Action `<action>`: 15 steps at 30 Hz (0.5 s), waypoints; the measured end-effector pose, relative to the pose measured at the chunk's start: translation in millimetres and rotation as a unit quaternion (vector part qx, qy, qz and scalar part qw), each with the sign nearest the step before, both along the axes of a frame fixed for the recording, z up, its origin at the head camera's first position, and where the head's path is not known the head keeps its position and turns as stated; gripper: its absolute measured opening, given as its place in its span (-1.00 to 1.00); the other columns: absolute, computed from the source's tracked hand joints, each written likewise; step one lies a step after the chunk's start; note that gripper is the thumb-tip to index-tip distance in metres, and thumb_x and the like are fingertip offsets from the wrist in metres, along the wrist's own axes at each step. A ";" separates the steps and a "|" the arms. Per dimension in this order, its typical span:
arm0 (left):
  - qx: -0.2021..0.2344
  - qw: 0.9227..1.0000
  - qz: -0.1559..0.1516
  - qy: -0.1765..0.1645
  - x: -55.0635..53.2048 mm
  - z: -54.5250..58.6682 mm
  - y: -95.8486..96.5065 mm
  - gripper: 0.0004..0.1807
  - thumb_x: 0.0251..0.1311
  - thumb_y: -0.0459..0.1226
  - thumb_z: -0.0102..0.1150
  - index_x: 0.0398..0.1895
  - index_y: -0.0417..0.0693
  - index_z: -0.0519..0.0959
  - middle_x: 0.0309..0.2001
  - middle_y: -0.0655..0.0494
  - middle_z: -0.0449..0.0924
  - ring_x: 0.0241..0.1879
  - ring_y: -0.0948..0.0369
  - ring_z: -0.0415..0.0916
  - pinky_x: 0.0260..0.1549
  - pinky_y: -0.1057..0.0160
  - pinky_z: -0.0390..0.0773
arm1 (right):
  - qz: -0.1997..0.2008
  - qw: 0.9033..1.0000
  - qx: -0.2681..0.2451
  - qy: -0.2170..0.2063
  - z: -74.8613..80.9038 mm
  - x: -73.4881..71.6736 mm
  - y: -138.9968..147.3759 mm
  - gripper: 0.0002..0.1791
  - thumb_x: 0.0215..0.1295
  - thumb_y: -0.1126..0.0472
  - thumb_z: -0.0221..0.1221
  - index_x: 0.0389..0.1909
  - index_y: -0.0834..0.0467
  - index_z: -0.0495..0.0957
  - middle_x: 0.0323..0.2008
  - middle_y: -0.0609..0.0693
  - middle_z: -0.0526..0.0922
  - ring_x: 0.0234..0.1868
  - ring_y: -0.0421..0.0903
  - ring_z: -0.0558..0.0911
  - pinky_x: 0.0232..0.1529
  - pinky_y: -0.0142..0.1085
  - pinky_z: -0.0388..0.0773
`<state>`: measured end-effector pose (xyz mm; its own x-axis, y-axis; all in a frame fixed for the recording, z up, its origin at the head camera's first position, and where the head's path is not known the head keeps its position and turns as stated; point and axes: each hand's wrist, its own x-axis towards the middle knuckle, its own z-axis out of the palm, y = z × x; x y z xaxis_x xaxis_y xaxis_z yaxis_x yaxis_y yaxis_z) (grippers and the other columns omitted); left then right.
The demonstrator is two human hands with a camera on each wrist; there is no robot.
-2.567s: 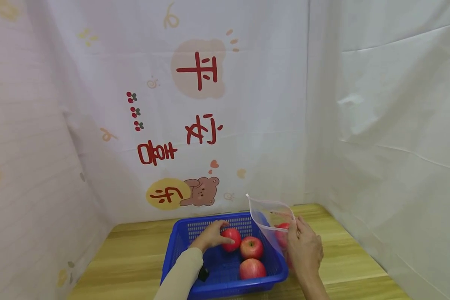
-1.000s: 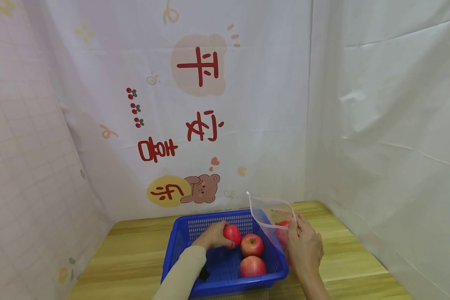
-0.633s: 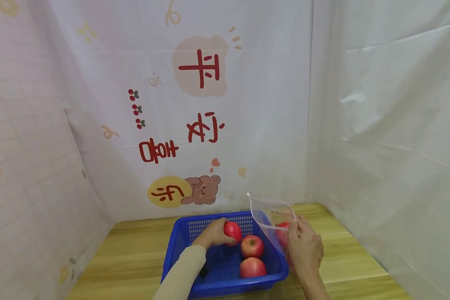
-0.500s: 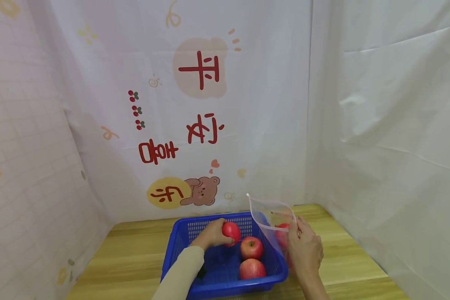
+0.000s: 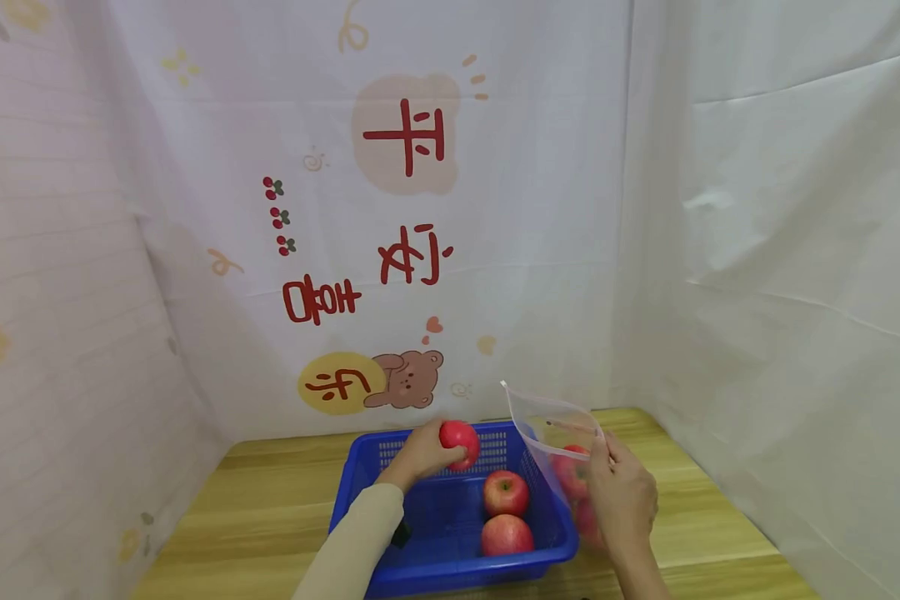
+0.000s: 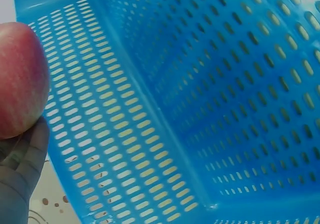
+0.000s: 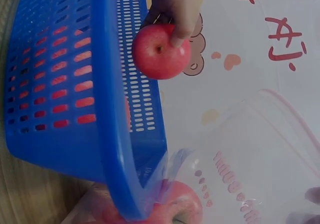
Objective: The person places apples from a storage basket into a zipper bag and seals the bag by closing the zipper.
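Note:
My left hand (image 5: pixel 422 454) grips a red apple (image 5: pixel 460 445) above the back part of a blue plastic basket (image 5: pixel 457 575). The same apple (image 6: pixel 22 79) fills the left edge of the left wrist view, with fingers below it. In the right wrist view my left thumb lies on the held apple (image 7: pixel 161 52) near its stem hollow. My right hand (image 5: pixel 624 492) pinches the rim of a clear zip bag (image 5: pixel 551 429), whose mouth gapes toward the basket. Apples (image 5: pixel 573 473) show through the bag beside the basket's right wall.
Two more apples, a rear one (image 5: pixel 506 493) and a front one (image 5: pixel 507 535), sit at the basket's right side. A small black object (image 5: pixel 401 534) is partly hidden by the left sleeve. The wood-grain table (image 5: pixel 690 517) meets white cloth walls (image 5: pixel 780 292) on three sides.
My left hand has closed round the apple and lifted it from the basket floor to about the height of the back rim. The right hand keeps its hold on the bag.

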<state>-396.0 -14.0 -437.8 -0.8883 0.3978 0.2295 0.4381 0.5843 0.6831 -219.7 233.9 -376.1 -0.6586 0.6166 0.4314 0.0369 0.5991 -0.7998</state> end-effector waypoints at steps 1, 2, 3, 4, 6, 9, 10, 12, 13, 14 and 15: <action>0.008 1.000 0.003 -0.003 0.9 2.6 -0.1 -0.35 0.06 -0.04 0.37 0.16 -0.19 0.44 -0.05 0.02 0.60 -0.12 0.09 0.58 -0.13 0.01 0.64 | -0.001 1.000 0.000 -0.002 0.4 0.4 0.9 -0.51 0.50 -0.10 -0.07 0.17 0.08 0.62 0.04 0.24 0.64 0.04 0.41 0.57 -0.18 0.33 0.45; 0.015 1.000 0.006 -0.006 1.8 5.5 -0.1 -0.34 0.07 -0.03 0.37 0.18 -0.19 0.44 -0.03 0.01 0.60 -0.10 0.08 0.57 -0.12 0.00 0.63 | -0.002 1.000 0.000 -0.002 1.0 0.7 1.9 -0.51 0.50 -0.10 -0.07 0.17 0.09 0.63 0.03 0.25 0.64 0.03 0.42 0.57 -0.19 0.33 0.45; 0.023 1.000 0.007 -0.008 2.7 9.1 0.0 -0.33 0.08 -0.03 0.36 0.20 -0.19 0.43 0.00 0.00 0.59 -0.08 0.06 0.57 -0.11 -0.01 0.63 | -0.003 1.000 -0.001 -0.002 1.6 1.0 2.7 -0.50 0.50 -0.10 -0.07 0.17 0.10 0.62 0.03 0.26 0.63 0.03 0.42 0.56 -0.19 0.33 0.44; 0.029 0.999 0.011 -0.010 3.6 12.8 0.1 -0.32 0.09 -0.03 0.36 0.22 -0.18 0.42 0.02 -0.01 0.59 -0.06 0.05 0.57 -0.09 -0.02 0.62 | -0.004 1.000 -0.003 -0.003 2.3 1.3 3.4 -0.50 0.50 -0.10 -0.08 0.17 0.10 0.62 0.03 0.27 0.63 0.03 0.42 0.56 -0.19 0.33 0.45; 0.038 0.999 0.017 -0.010 5.3 20.8 0.2 -0.31 0.11 -0.02 0.34 0.24 -0.19 0.41 0.05 -0.04 0.58 -0.02 0.03 0.56 -0.07 -0.05 0.61 | -0.004 1.000 -0.002 -0.003 2.9 0.9 4.5 -0.49 0.50 -0.10 -0.08 0.17 0.11 0.62 0.03 0.29 0.63 0.03 0.43 0.56 -0.19 0.33 0.44; 0.049 0.999 0.021 -0.008 8.4 33.0 2.5 -0.30 0.12 -0.02 0.32 0.27 -0.19 0.40 0.08 -0.07 0.57 0.01 -0.01 0.55 -0.03 -0.08 0.59 | -0.004 1.000 0.003 -0.001 3.9 1.5 5.3 -0.50 0.50 -0.10 -0.07 0.17 0.12 0.62 0.03 0.30 0.62 0.03 0.43 0.56 -0.19 0.33 0.45; 0.051 0.998 0.023 -0.008 9.0 36.2 3.3 -0.30 0.13 -0.01 0.31 0.27 -0.17 0.40 0.09 -0.06 0.57 0.02 0.00 0.54 -0.02 -0.07 0.58 | -0.003 1.000 0.004 0.000 4.1 1.7 5.2 -0.50 0.50 -0.09 -0.07 0.16 0.13 0.62 0.03 0.30 0.62 0.03 0.43 0.56 -0.18 0.33 0.45; 0.053 0.998 0.022 -0.003 10.9 43.2 4.5 -0.29 0.14 0.01 0.30 0.28 -0.18 0.39 0.10 -0.08 0.55 0.04 -0.02 0.53 -0.01 -0.09 0.57 | -0.001 1.000 0.005 -0.001 4.7 2.6 4.2 -0.49 0.51 -0.09 -0.07 0.17 0.15 0.61 0.05 0.31 0.61 0.05 0.43 0.55 -0.16 0.33 0.44; 0.056 0.998 0.021 -0.002 11.3 46.2 5.2 -0.28 0.14 0.02 0.30 0.30 -0.17 0.38 0.12 -0.07 0.55 0.05 -0.02 0.52 0.00 -0.10 0.57 | 0.000 1.000 0.005 -0.001 5.0 2.8 3.8 -0.49 0.51 -0.09 -0.07 0.17 0.15 0.61 0.06 0.30 0.60 0.06 0.43 0.54 -0.15 0.33 0.44; 0.058 0.998 0.019 -0.001 11.3 48.5 5.9 -0.27 0.15 0.03 0.29 0.30 -0.16 0.38 0.13 -0.06 0.54 0.06 -0.01 0.52 0.01 -0.09 0.56 | 0.001 1.000 0.004 -0.002 5.4 3.2 3.2 -0.49 0.51 -0.09 -0.07 0.17 0.15 0.61 0.06 0.30 0.60 0.07 0.43 0.54 -0.15 0.33 0.43; 0.063 0.998 0.017 0.000 11.7 51.0 6.5 -0.28 0.15 0.03 0.29 0.31 -0.15 0.38 0.14 -0.06 0.54 0.07 -0.01 0.51 0.01 -0.09 0.56 | 0.003 1.000 0.004 -0.003 5.6 3.4 2.6 -0.48 0.51 -0.09 -0.08 0.17 0.16 0.61 0.08 0.29 0.60 0.08 0.42 0.53 -0.14 0.33 0.43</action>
<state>-384.3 -7.6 -386.8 -0.9007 0.3358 0.2755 0.4195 0.5076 0.7526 -216.3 236.5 -370.4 -0.6644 0.6094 0.4326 0.0383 0.6059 -0.7946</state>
